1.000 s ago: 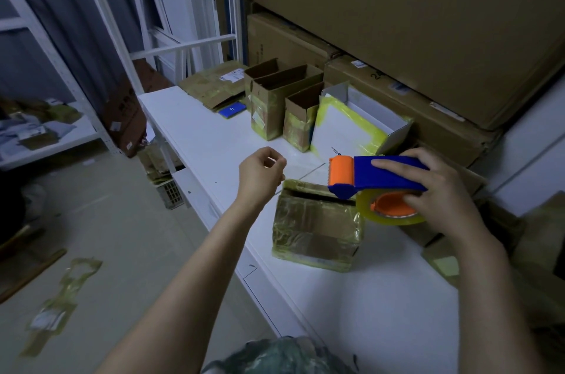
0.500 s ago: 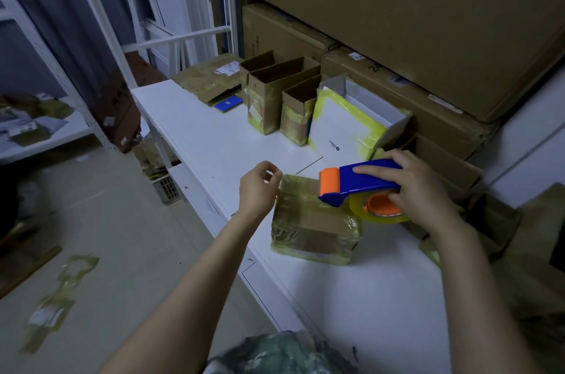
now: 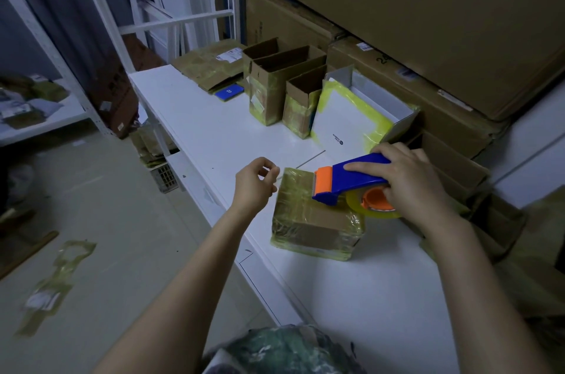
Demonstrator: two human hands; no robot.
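While the taped parcel [image 3: 315,221] is being kept flat on the white table [image 3: 214,135], close to the table's near edge and just below the middle of the view, a blue and orange tape dispenser [image 3: 351,179] is being held over the parcel's top. The dispenser is being gripped by the right hand [image 3: 412,182], which is being brought in from four o'clock. The fingers are being wrapped round the blue handle, with the forefinger laid straight along its upper face. The orange toothed end is being pointed towards nine o'clock and is being kept over the far half of the parcel's top. Whether it is touching the surface cannot be told. The roll of clear tape [image 3: 377,210] is being carried under the handle, at three o'clock of the parcel, just past its right edge.

The left hand [image 3: 255,187] is being held at ten o'clock of the parcel, just beside its far left corner. Its fingers are being curled inward, thumb towards forefinger. Whether a tape end is being pinched between them cannot be told.

At twelve o'clock of the parcel, a white box edged with yellow tape [image 3: 351,120] is being propped open against the big cartons [image 3: 428,22]. At eleven o'clock, a row of open cardboard boxes [image 3: 275,89] is being kept upright on the table. Beyond them, a small blue card [image 3: 229,92] is being left beside flattened cardboard [image 3: 211,65]. At eight o'clock, strips of used tape [image 3: 52,282] are being left lying on the floor.
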